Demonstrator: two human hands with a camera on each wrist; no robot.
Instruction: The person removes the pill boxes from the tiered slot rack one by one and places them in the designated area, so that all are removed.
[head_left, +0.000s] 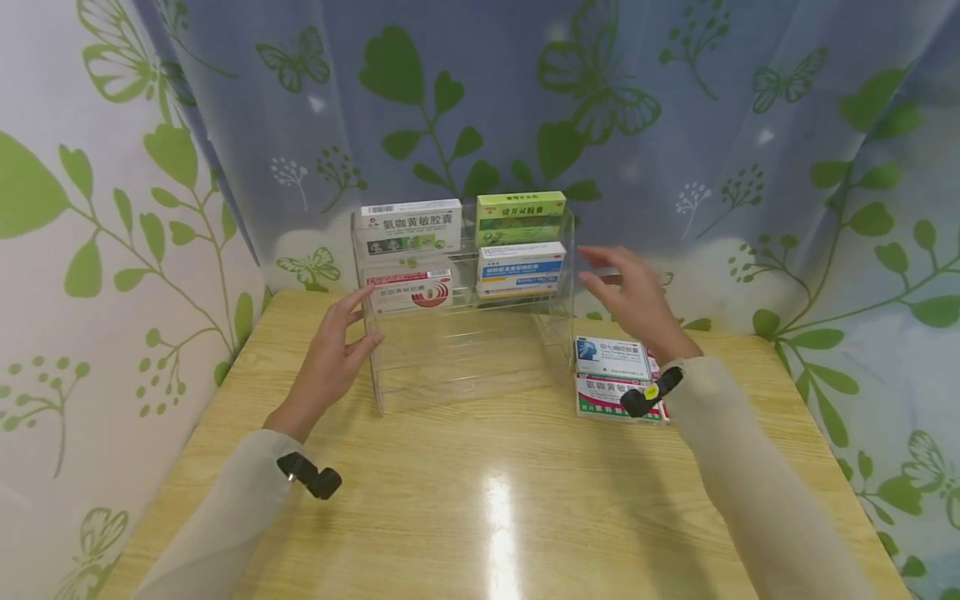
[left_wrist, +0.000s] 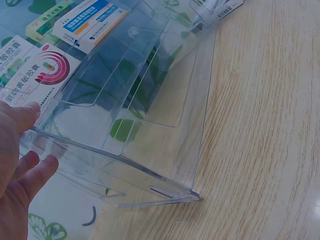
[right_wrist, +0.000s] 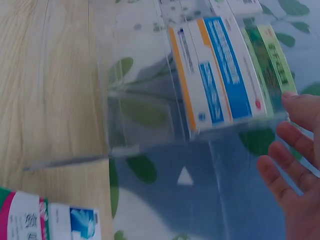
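A clear acrylic display rack (head_left: 465, 350) stands on the table. Its upper tiers hold a white-and-green medicine box (head_left: 412, 229), a green one (head_left: 521, 218), a red-and-white one (head_left: 412, 293) and a blue-and-white one (head_left: 521, 271). At the rack's left side is my left hand (head_left: 330, 354), thumb and fingers spread at the edge near the red-and-white box; firm contact is unclear. My right hand (head_left: 630, 292) hovers beside the upper right side, fingers loosely bent and holding nothing. In the right wrist view its thumb tip lies close to the green box (right_wrist: 270, 70).
Right of the rack, below my right forearm, lie more medicine boxes: a white-and-blue one (head_left: 611, 358) and a white, red and green one (head_left: 611, 400). The wooden table (head_left: 420, 500) extends toward me. Leaf-patterned curtains (head_left: 480, 100) hang behind and along both sides.
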